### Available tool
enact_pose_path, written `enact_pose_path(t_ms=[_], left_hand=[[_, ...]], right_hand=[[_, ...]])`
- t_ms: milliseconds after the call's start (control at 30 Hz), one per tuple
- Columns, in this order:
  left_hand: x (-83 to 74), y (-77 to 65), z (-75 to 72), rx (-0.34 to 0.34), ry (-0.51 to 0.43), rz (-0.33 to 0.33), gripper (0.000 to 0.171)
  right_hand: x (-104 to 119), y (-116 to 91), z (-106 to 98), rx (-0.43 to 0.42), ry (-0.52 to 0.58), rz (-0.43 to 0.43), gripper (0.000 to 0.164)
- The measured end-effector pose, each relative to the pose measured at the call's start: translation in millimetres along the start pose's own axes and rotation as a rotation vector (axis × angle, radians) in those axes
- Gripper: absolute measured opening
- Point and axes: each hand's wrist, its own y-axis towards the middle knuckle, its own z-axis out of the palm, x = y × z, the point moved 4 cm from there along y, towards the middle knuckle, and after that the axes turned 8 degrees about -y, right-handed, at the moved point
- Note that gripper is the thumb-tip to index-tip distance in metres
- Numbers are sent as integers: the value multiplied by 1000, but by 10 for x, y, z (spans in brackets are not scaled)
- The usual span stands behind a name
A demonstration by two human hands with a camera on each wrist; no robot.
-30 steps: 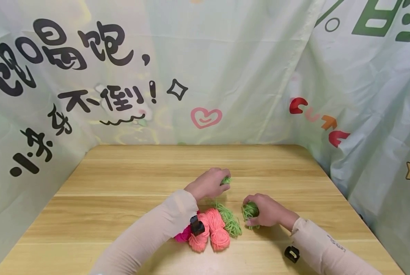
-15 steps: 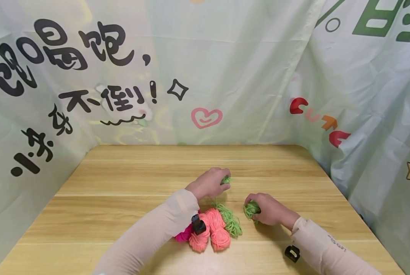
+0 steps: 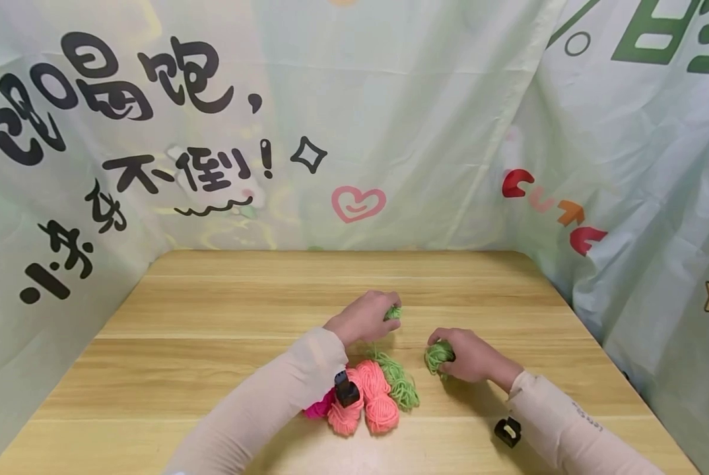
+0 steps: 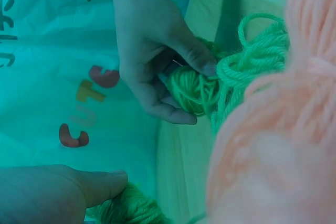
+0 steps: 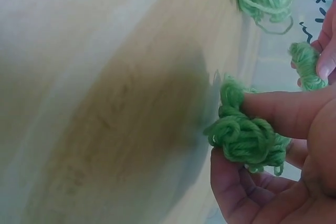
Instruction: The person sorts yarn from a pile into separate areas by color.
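Observation:
My left hand (image 3: 363, 318), farther over the table, holds a small green yarn bundle (image 3: 393, 312) between thumb and fingers. In the right wrist view this bundle (image 5: 307, 65) looks short and neatly wound. To the right, my right hand (image 3: 473, 356) grips a looser green yarn ball (image 3: 439, 357); its strands (image 5: 247, 140) bulge out between thumb and fingertips in the right wrist view. A loose heap of green yarn (image 3: 399, 381) lies between the hands, beside a coral yarn skein (image 3: 381, 399). The palm side of the left hand is hidden in the head view.
Another coral skein (image 3: 345, 417) and a magenta yarn ball (image 3: 319, 406) lie partly under the left forearm and its black wrist camera (image 3: 347, 390). The wooden table (image 3: 212, 297) ends at printed cloth (image 3: 402, 132) at the back and sides.
My right hand has drawn its fingers and thumb closer around the green yarn ball and moved it slightly farther from me and to the right. The left hand has barely moved.

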Motion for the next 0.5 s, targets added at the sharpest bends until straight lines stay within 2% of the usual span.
enact_pose_path(t_ms=[500], left_hand=[[-35, 8, 49, 18, 9, -21, 37]], right_hand=[[-81, 48, -86, -3, 41, 53, 37]])
